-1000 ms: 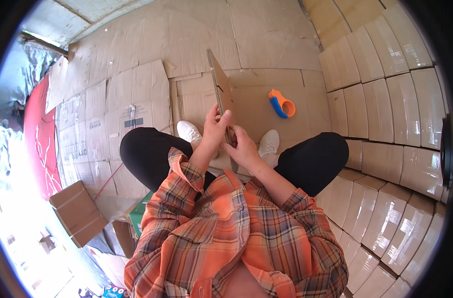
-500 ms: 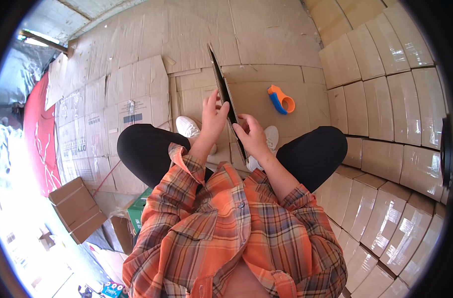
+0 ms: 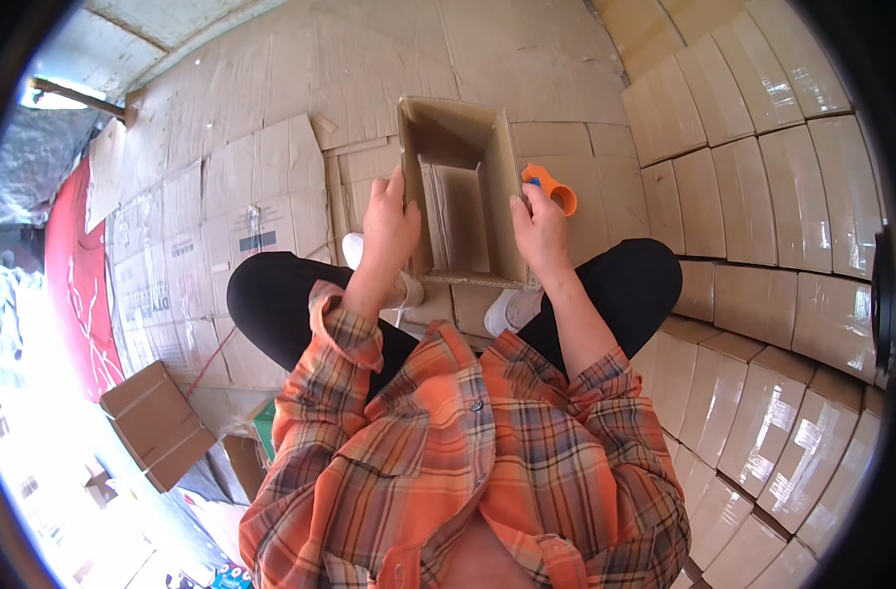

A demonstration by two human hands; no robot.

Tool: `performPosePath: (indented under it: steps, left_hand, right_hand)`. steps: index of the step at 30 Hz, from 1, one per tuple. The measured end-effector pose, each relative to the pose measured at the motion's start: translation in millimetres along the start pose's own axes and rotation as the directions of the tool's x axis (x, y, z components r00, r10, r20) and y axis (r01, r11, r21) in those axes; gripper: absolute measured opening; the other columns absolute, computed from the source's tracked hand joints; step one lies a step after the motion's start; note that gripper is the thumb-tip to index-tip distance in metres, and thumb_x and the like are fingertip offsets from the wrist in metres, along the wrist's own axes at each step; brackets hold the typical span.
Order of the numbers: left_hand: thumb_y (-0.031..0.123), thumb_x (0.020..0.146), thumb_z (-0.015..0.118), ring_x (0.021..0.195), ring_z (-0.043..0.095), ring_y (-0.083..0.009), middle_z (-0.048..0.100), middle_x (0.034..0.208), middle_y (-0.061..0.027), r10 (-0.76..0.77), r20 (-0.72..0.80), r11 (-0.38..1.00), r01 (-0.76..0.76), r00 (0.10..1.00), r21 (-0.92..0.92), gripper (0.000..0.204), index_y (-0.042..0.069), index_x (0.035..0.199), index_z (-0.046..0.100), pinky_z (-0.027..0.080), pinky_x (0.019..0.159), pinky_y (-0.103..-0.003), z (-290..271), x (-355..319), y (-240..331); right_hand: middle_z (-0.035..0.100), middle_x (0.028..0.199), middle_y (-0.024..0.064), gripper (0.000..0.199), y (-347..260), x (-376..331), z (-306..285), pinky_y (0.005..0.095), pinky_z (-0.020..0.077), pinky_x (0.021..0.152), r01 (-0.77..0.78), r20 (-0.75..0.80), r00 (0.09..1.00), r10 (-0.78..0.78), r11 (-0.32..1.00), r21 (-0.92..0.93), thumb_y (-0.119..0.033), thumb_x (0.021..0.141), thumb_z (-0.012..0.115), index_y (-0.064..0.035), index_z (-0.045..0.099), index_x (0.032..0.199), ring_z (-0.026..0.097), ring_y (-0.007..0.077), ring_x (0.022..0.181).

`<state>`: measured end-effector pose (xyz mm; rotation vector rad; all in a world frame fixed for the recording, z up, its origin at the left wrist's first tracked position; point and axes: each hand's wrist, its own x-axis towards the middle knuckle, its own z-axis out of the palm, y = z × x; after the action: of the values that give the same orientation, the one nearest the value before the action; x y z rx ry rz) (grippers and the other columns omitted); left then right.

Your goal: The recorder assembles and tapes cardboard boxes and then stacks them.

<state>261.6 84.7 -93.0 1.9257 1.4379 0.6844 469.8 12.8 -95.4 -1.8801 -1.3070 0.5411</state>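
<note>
1. Shirt (image 3: 409, 442), orange plaid, long sleeves pushed up; nearest item, worn by the person.
2. Trousers (image 3: 649, 285), black; knees spread left and right.
3. Left hand (image 3: 391, 228): grasping the left wall of the carton at its rim, thumb toward the opening, fingers along the outside.
4. Right hand (image 3: 541, 231): grasping the right wall likewise, opposite the left hand.
5. Open carton (image 3: 450, 110), brown corrugated board, rectangular, mouth toward the person; located between the two hands, ahead of the knees. Whether the pale panels within are flaps or floor cannot be told.
6. Shoes (image 3: 501, 312), white, pair; partly hidden by the carton and legs.
7. Tape dispenser (image 3: 546, 177), orange with blue; just beyond the right hand, which partly covers it.
8. Brown carton (image 3: 157, 424), at near left, beside a partly hidden green box (image 3: 264, 429).
9. Sealed cartons (image 3: 762, 206), stacked in rows along the right, near to far.
10. Cardboard sheets (image 3: 369, 59), flattened, covering the floor to the far side.
11. Red cloth (image 3: 75, 285), at far left.
</note>
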Motion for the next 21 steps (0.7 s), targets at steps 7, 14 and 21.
performPosePath:
  steps: [7, 14, 21]
  left_hand:
    - [-0.002, 0.079, 0.051, 0.094, 0.054, -0.0397, 0.048, 0.108, -0.0223, -0.099, -0.057, 0.994, 0.101, 0.993, 0.038, 0.055, -0.002, 0.132, 0.04, 0.047, 0.08, -0.043, 7, -18, -16]
    - [0.015, 0.075, 0.068, 0.093, 0.056, -0.0294, 0.053, 0.101, -0.0142, 0.44, -0.109, 0.859, -0.382, 0.892, 0.34, 0.044, 0.007, 0.116, 0.056, 0.047, 0.078, -0.041, 9, -42, 14]
    - [0.035, 0.075, 0.068, 0.072, 0.057, -0.0278, 0.052, 0.075, -0.0073, 0.255, 0.224, 0.869, -0.325, 0.941, 0.373, 0.028, 0.009, 0.073, 0.059, 0.046, 0.07, -0.042, 19, -93, 7]
  right_hand:
    - [0.064, 0.086, 0.0192, 0.026, 1, 8, 45, 0.047, 0.047, 0.07, -0.057, -0.071, 0.996, 0.048, 0.991, -0.124, -0.023, 0.088, 0.054, -0.0053, 0.058, 0.106, 0.06, 0.0391, 0.082]
    - [0.064, 0.093, 0.0168, 0.028, -6, 1, 52, 0.0467, 0.0476, 0.072, -0.072, -0.088, 0.994, 0.06, 0.988, -0.139, -0.026, 0.089, 0.053, -0.008, 0.057, 0.11, 0.06, 0.0386, 0.085]
    - [0.064, 0.088, 0.0191, 0.028, -3, 4, 50, 0.0437, 0.0477, 0.071, -0.08, -0.08, 0.994, 0.072, 0.991, -0.106, -0.023, 0.089, 0.053, -0.0044, 0.056, 0.11, 0.062, 0.0367, 0.084]
